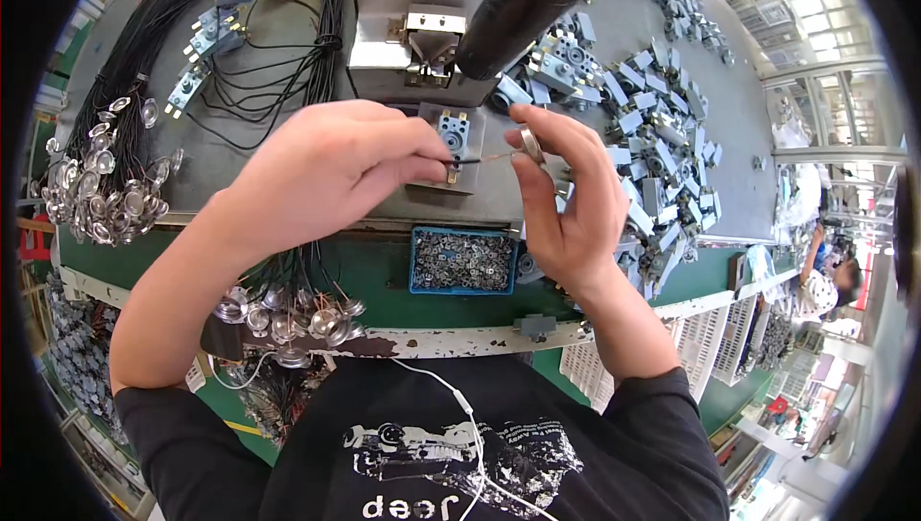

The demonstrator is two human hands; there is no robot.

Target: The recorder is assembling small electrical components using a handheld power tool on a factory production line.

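My left hand [321, 168] pinches a black wire [464, 162] between thumb and forefinger. From its end a thin copper-coloured strand runs to a round metal cap [531, 145], held between the thumb and fingers of my right hand [578, 204]. Just behind the wire, a grey-blue switch block [452, 130] with brass terminals lies on a metal plate [434, 185] below the press. Part of the block is covered by my left fingertips and the wire.
A press [432, 27] with a thick black bar [537, 3] stands ahead. Grey blocks [662, 118] are heaped right; wire bundles [144, 32] and metal caps [106, 176] lie left. A blue tray [413, 276] of small metal parts sits nearer me. Another person [820, 291] is far right.
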